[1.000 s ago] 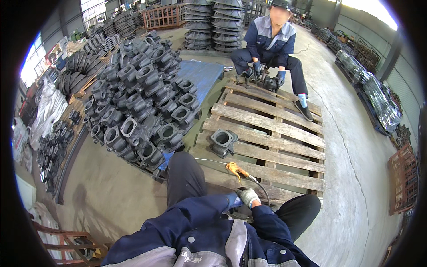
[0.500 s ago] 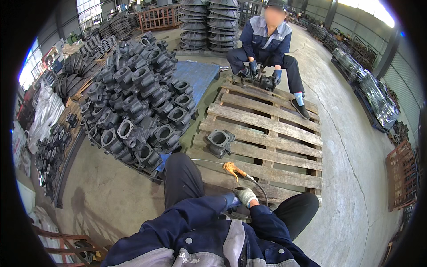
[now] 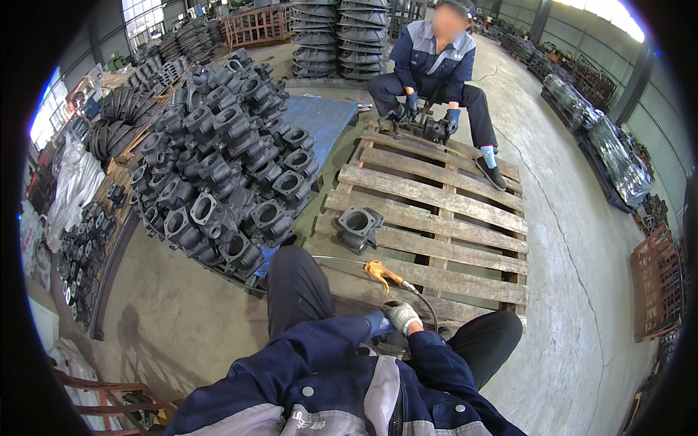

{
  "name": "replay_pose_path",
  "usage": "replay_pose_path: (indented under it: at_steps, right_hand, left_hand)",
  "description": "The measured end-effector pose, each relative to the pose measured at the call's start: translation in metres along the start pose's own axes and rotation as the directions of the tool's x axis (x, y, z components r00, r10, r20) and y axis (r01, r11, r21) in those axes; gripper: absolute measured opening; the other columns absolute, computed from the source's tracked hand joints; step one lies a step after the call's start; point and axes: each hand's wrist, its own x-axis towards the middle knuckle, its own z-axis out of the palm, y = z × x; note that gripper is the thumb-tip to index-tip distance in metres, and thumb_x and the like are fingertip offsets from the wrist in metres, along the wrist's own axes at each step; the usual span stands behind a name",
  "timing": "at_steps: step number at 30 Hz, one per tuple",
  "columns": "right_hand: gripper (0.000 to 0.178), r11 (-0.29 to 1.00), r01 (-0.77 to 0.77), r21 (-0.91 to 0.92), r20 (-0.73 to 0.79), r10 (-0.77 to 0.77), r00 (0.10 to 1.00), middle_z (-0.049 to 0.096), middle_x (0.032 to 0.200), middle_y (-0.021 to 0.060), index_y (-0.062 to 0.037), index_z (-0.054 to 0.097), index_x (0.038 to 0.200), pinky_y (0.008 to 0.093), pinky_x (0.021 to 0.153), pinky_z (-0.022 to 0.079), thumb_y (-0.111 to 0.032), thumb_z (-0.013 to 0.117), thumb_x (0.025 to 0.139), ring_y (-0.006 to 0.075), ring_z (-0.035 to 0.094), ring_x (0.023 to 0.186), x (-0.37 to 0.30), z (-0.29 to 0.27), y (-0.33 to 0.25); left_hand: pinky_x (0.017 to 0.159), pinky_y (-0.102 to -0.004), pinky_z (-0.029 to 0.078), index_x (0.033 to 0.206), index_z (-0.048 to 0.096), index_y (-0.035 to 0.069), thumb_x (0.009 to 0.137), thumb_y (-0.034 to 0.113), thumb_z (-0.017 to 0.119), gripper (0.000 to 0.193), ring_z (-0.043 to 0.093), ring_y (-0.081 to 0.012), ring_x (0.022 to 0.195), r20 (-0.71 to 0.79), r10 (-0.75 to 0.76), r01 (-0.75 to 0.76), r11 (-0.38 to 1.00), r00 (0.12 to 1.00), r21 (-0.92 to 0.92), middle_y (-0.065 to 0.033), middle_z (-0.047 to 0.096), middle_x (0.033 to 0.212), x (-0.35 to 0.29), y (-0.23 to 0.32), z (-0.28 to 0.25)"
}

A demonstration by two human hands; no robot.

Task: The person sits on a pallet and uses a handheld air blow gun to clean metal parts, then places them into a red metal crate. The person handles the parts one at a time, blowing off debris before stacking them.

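Observation:
My right hand point(image 3: 401, 317), in a pale knitted glove, is closed low between my knees. It rests against my left hand point(image 3: 378, 325), which shows only as a bit of blue glove. My sleeves and the right hand hide the left fingers. Whatever the right fingers grip cannot be made out. Just beyond them an orange air blow gun point(image 3: 379, 273) with a long thin nozzle lies untouched on the near end of a wooden pallet point(image 3: 436, 231). A dark hose runs from it toward my right knee. Farther off, one dark metal casting point(image 3: 358, 227) stands on the pallet.
A tall heap of similar castings point(image 3: 218, 156) rises at the left on a blue pallet point(image 3: 313, 120). Across the wooden pallet sits a co-worker point(image 3: 436, 69), gloved hands on another casting point(image 3: 436, 131). Stacked dark parts point(image 3: 340, 40) stand behind; wrapped goods point(image 3: 618, 160) line the right.
The view has shifted very slightly. My hands stay together in the same place, and the blow gun and the near casting have not moved.

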Motion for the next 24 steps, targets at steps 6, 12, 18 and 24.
replay_pose_path:
  at_steps: [6,12,18,24]
  right_hand:
    - [0.018,0.998,0.016,-0.054,0.005,-0.016,1.000,0.069,0.092,0.0123,-0.0110,0.068,0.093,0.0422,0.069,0.054,-0.019,0.053,0.088,0.0312,0.067,0.081,0.003,0.011,0.010]
    - [0.028,0.963,0.008,-0.268,0.245,0.060,0.968,0.066,0.111,0.0107,-0.0136,0.066,0.108,0.0388,0.085,0.050,-0.024,0.046,0.092,0.0300,0.062,0.103,0.010,0.024,0.023]
    - [0.019,0.678,-0.338,0.652,-0.070,0.498,0.864,0.065,0.071,0.0099,-0.0071,0.065,0.095,0.0343,0.053,0.046,-0.024,0.058,0.088,0.0216,0.063,0.060,0.019,0.002,0.013]
    - [0.023,0.129,-0.248,0.960,0.140,0.546,0.826,0.057,0.066,0.0043,0.0007,0.062,0.087,0.0268,0.048,0.039,-0.022,0.061,0.088,0.0124,0.051,0.052,0.028,-0.069,-0.012]
  left_hand:
    - [0.064,-0.0370,0.057,0.114,0.062,-0.002,0.094,0.018,0.050,0.032,0.070,-0.0287,0.078,0.054,0.028,-0.042,0.959,0.998,0.279,-0.0175,0.069,0.100,-0.017,0.014,-0.002]
    - [0.068,-0.0374,0.054,0.108,0.065,0.001,0.093,0.022,0.050,0.030,0.066,-0.0274,0.076,-0.004,0.135,-0.130,0.966,0.991,0.222,-0.0171,0.068,0.099,-0.005,-0.003,-0.003]
    - [0.066,-0.0359,0.052,0.099,0.066,0.004,0.091,0.028,0.058,0.027,0.063,-0.0240,0.071,-0.144,0.088,-0.058,0.978,0.986,0.201,-0.0118,0.068,0.091,-0.019,0.003,-0.012]
    - [0.056,-0.0310,0.053,0.097,0.066,0.003,0.090,0.034,0.062,0.033,0.064,-0.0175,0.064,0.038,0.356,-0.354,0.900,0.934,0.253,-0.0082,0.068,0.080,-0.116,0.081,-0.068]
